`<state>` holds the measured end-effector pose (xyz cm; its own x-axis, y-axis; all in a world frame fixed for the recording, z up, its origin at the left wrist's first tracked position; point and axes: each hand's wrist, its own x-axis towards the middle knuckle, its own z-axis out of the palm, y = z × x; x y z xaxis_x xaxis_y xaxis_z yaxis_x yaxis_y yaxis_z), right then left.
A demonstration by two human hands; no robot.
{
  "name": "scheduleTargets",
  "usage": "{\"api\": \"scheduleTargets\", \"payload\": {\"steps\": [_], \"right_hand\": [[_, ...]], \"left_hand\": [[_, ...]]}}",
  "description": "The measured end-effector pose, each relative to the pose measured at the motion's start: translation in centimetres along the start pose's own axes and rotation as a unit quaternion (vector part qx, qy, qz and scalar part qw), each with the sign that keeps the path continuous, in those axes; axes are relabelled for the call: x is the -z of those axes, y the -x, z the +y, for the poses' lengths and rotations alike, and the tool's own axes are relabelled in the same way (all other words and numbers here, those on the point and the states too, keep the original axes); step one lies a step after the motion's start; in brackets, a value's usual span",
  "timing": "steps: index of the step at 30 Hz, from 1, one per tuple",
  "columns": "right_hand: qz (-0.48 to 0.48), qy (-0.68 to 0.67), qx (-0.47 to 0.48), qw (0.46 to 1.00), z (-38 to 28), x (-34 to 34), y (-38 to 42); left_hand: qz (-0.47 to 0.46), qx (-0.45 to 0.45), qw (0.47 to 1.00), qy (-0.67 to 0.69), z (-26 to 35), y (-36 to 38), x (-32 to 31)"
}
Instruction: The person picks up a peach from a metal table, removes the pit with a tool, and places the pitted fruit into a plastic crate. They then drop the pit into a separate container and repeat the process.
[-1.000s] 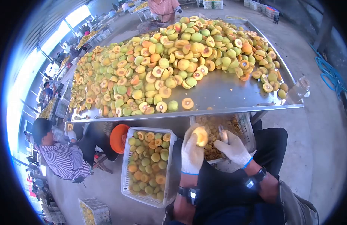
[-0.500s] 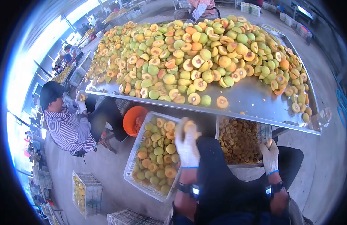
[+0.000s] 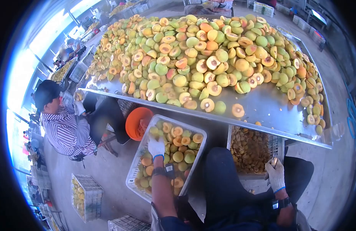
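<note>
My left hand (image 3: 156,147), in a white glove, reaches down into a white plastic crate (image 3: 136,171) of pitted peach halves (image 3: 182,151) by my left knee. Its fingers are among the fruit, and I cannot see whether they hold a piece. My right hand (image 3: 276,175), also gloved, rests near my right knee, closed around a small metal pitting tool (image 3: 274,160). It sits at the near edge of a second crate (image 3: 276,143) filled with brown peach pits (image 3: 249,148).
A steel table (image 3: 270,106) ahead carries a big heap of halved peaches (image 3: 208,50). An orange bucket (image 3: 137,123) stands under it. A person in a striped shirt (image 3: 62,133) sits at left. Wire crates (image 3: 83,191) stand on the floor. A clear bottle (image 3: 336,133) is at the table's right corner.
My left hand, which held a peach half up near the table edge, has dropped into the left crate. My right hand has moved off the pit crate toward my knee.
</note>
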<state>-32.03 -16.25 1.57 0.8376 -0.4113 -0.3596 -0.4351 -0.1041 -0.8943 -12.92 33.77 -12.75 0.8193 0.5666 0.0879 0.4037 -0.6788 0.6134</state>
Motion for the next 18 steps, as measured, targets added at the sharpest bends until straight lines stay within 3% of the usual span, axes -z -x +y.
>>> {"api": "scheduleTargets", "payload": {"steps": [1, 3, 6, 10, 18], "right_hand": [[0.0, 0.0, 0.0, 1.0, -0.2, -0.3, 0.0], [-0.009, 0.031, -0.012, 0.999, -0.6, -0.5, 0.2], [-0.017, 0.066, -0.028, 0.997, -0.2, -0.7, 0.1], [-0.033, 0.06, -0.042, 0.997, -0.3, -1.3, -0.1], [-0.03, 0.095, -0.041, 0.994, 0.3, -2.2, -0.5]], "left_hand": [[0.0, 0.0, 1.0, 0.0, -0.9, -0.1, -0.8], [0.035, -0.145, 0.984, -0.096, -2.3, 0.7, -1.6], [0.017, -0.184, 0.98, -0.069, -2.6, 0.8, -0.8], [0.029, -0.216, 0.975, 0.032, -2.5, 0.7, -0.8], [-0.009, -0.225, 0.974, -0.014, -3.8, -1.1, -0.4]]}}
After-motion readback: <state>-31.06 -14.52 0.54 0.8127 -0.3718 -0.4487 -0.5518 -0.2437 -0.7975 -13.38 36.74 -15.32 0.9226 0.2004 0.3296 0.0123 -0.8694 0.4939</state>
